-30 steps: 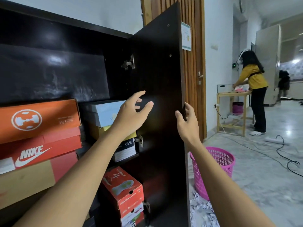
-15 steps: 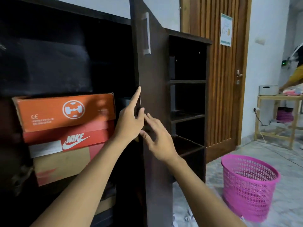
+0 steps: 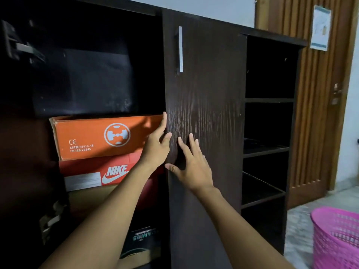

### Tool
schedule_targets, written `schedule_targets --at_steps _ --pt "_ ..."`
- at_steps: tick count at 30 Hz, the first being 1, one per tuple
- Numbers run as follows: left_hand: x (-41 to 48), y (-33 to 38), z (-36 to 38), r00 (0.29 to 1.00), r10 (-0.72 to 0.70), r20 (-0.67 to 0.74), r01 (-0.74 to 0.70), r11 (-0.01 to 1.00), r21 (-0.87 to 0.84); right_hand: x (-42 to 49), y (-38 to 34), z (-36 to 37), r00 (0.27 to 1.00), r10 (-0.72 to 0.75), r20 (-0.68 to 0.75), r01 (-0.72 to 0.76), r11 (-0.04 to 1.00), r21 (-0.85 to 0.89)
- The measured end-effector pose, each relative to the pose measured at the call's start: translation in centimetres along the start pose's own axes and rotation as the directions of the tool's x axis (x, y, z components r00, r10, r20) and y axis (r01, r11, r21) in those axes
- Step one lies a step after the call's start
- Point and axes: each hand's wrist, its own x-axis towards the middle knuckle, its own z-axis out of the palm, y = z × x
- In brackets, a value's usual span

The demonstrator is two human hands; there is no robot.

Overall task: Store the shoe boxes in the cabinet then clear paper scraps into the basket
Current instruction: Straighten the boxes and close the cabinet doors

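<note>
A dark wooden cabinet door (image 3: 206, 90) with a silver handle (image 3: 180, 49) stands almost shut in front of me. My right hand (image 3: 191, 167) lies flat on its front, fingers spread. My left hand (image 3: 157, 146) rests at the door's left edge, fingers apart, holding nothing. In the open compartment to the left sits an orange shoe box (image 3: 97, 136) on a red Nike box (image 3: 97, 173), with a brown box (image 3: 87, 200) beneath and a dark box (image 3: 141, 243) lower down. The pink basket (image 3: 338, 237) stands on the floor at the lower right.
Open dark shelves (image 3: 268, 148) fill the cabinet's right section. A slatted wooden room door (image 3: 318, 113) with a paper notice (image 3: 320, 28) stands behind. Another cabinet door's hinges (image 3: 21, 47) show at the far left. Marble floor (image 3: 299, 226) lies around the basket.
The cabinet door has swung from wide open to nearly shut, covering the right stack of boxes. My right hand moved from its edge to its front face. The view turned left.
</note>
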Motion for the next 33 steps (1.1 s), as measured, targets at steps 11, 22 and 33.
schedule_targets --at_steps 11,22,33 --pt "3.2 -6.2 0.8 0.999 0.011 -0.039 -0.012 0.999 -0.040 3.1 1.2 4.1 1.000 0.004 0.031 -0.003 1.000 -0.030" --pt "-0.6 0.0 -2.9 0.986 -0.166 -0.025 0.168 0.972 0.162 1.9 -0.4 -3.8 0.984 0.060 0.169 -0.089 0.981 0.172" --pt "-6.3 16.4 -16.1 0.964 0.096 -0.248 0.035 0.879 0.476 -1.9 -12.9 -5.6 0.977 -0.156 0.146 0.029 0.774 0.633"
